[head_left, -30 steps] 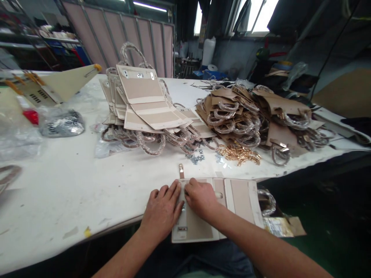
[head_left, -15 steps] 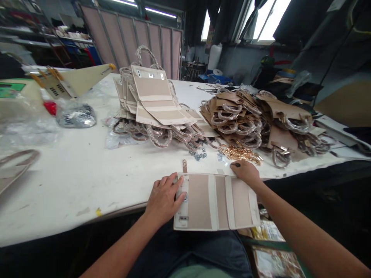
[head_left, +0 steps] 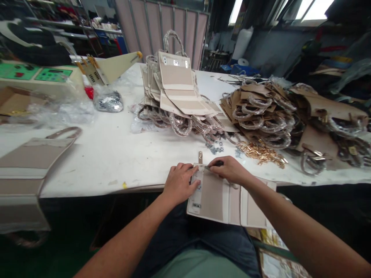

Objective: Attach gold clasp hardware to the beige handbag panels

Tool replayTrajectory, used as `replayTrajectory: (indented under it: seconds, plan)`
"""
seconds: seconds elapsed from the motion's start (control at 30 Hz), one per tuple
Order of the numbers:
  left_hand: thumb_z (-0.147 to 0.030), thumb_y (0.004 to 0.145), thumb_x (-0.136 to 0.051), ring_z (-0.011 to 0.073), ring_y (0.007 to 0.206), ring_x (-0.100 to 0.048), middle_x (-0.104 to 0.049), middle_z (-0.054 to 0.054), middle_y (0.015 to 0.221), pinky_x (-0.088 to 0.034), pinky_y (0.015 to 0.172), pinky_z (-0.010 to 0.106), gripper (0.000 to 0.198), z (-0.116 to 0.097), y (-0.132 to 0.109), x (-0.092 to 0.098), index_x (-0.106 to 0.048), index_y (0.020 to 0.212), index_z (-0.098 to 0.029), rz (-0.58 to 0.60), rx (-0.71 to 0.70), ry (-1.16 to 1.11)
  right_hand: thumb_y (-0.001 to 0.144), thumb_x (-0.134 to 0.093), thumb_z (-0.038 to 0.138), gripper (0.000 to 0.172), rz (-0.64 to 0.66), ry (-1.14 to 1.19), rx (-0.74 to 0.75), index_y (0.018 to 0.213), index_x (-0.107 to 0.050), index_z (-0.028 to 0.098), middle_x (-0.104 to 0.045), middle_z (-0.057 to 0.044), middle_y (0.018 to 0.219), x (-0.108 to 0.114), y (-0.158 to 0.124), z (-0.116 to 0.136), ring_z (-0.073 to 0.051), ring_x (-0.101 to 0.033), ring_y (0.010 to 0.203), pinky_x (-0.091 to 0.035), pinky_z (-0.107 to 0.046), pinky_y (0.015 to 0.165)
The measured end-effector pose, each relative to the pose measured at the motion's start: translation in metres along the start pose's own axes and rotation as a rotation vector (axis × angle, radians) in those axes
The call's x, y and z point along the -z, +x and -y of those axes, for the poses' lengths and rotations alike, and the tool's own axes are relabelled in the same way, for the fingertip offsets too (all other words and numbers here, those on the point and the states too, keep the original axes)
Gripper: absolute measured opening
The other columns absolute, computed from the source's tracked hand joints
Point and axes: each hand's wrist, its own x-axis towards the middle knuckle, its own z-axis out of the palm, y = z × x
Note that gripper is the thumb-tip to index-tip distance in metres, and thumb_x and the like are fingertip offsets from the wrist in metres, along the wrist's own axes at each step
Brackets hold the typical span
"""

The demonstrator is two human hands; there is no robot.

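Note:
A beige panel [head_left: 214, 197] with cream strips lies open across the table's front edge and over my lap. My left hand [head_left: 181, 183] rests on its left end, fingers apart, beside metal pieces set in the cream strip. My right hand [head_left: 227, 169] is closed round a small dark tool [head_left: 218, 163], whose tip is at the panel's upper left corner, near my left fingertips. A short strap with a metal fitting [head_left: 200, 156] sticks up beyond the panel's top edge.
Stacked beige panels [head_left: 176, 77] with wrapped handles stand behind. Brown bag pieces [head_left: 257, 104] pile up at right, with gold fittings [head_left: 262, 153] before them. Another panel [head_left: 26, 154] hangs off the left edge. A machine with green panels [head_left: 53, 74] stands back left.
My right hand has moved left with the dark tool, from the panel's far top edge to its upper left corner. My left hand stays on the panel. The view has turned left.

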Motion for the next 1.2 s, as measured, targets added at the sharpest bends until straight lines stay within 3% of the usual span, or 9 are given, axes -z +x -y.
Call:
replayTrajectory:
  seconds: [0.07,0.17,0.37,0.67,0.83,1.0,1.1,1.2]
  plan:
    - [-0.043,0.095,-0.071,0.0293,0.122,-0.057,-0.069,0.004,0.137,-0.047,0.098,0.048,0.051,0.0,0.0,0.001,-0.065,0.143,-0.027,0.0,0.015,-0.019,0.08,-0.066,0.03,0.025,0.068,0.006,0.013,0.093,-0.082,0.018,-0.064,0.003,0.06,-0.018,0.011,0.014,-0.014,-0.053,0.053,-0.041,-0.026,0.057]
    - [-0.043,0.095,-0.07,0.0292,0.121,-0.058,-0.07,0.003,0.135,-0.047,0.097,0.048,0.048,0.0,0.0,0.0,-0.066,0.141,-0.028,-0.012,0.029,-0.044,0.08,-0.066,0.027,0.023,0.07,-0.055,0.011,0.092,-0.083,0.017,-0.065,0.002,0.059,-0.029,0.021,0.017,-0.014,-0.054,0.056,-0.041,-0.026,0.059]
    - [-0.039,0.094,-0.07,0.0282,0.12,-0.059,-0.072,0.002,0.133,-0.048,0.096,0.048,0.045,0.0,0.0,0.001,-0.069,0.137,-0.03,-0.035,0.051,-0.088,0.082,-0.065,0.02,0.019,0.039,-0.185,0.055,0.089,-0.082,0.02,-0.077,0.0,0.078,-0.03,0.019,0.017,-0.018,-0.065,0.074,-0.045,-0.026,0.07]
    - [-0.04,0.094,-0.07,0.0287,0.119,-0.06,-0.073,0.002,0.132,-0.049,0.095,0.046,0.042,0.001,0.004,0.001,-0.071,0.136,-0.031,-0.032,0.067,-0.101,0.086,-0.066,0.021,0.016,0.01,-0.368,0.063,0.09,-0.081,0.026,-0.079,0.0,0.087,-0.035,0.026,0.009,-0.019,-0.069,0.083,-0.044,-0.027,0.074]
    - [-0.041,0.096,-0.068,0.0279,0.117,-0.062,-0.074,0.001,0.13,-0.05,0.096,0.045,0.038,0.0,0.006,0.001,-0.073,0.132,-0.032,-0.028,0.091,-0.114,0.086,-0.069,0.028,0.011,-0.099,-0.411,0.05,0.093,-0.077,0.025,-0.077,0.0,0.09,-0.04,0.02,0.008,-0.019,-0.068,0.083,-0.044,-0.027,0.074]
    - [-0.037,0.096,-0.065,0.0266,0.119,-0.064,-0.078,0.003,0.123,-0.05,0.099,0.039,0.047,0.001,0.019,0.004,-0.066,0.142,-0.027,0.052,0.232,-0.194,0.09,-0.065,0.032,0.015,-0.123,-0.495,-0.001,0.092,-0.078,0.025,-0.078,-0.004,0.095,-0.044,0.017,0.008,-0.022,-0.068,0.087,-0.04,-0.029,0.071]
    - [-0.036,0.096,-0.063,0.0242,0.109,-0.07,-0.081,0.004,0.112,-0.052,0.089,0.032,0.055,0.003,0.034,0.008,-0.06,0.149,-0.023,0.147,0.302,-0.232,0.089,-0.067,0.033,0.015,-0.12,-0.478,-0.012,0.09,-0.079,0.025,-0.078,-0.005,0.092,-0.042,0.018,0.009,-0.023,-0.068,0.086,-0.037,-0.029,0.067]
    - [-0.039,0.094,-0.065,0.0242,0.094,-0.073,-0.081,0.006,0.101,-0.05,0.076,0.03,0.041,0.005,0.052,0.015,-0.074,0.129,-0.021,0.239,0.294,-0.204,0.088,-0.067,0.034,0.014,-0.112,-0.435,-0.005,0.093,-0.079,0.026,-0.078,-0.003,0.093,-0.04,0.018,0.007,-0.022,-0.068,0.087,-0.038,-0.029,0.068]
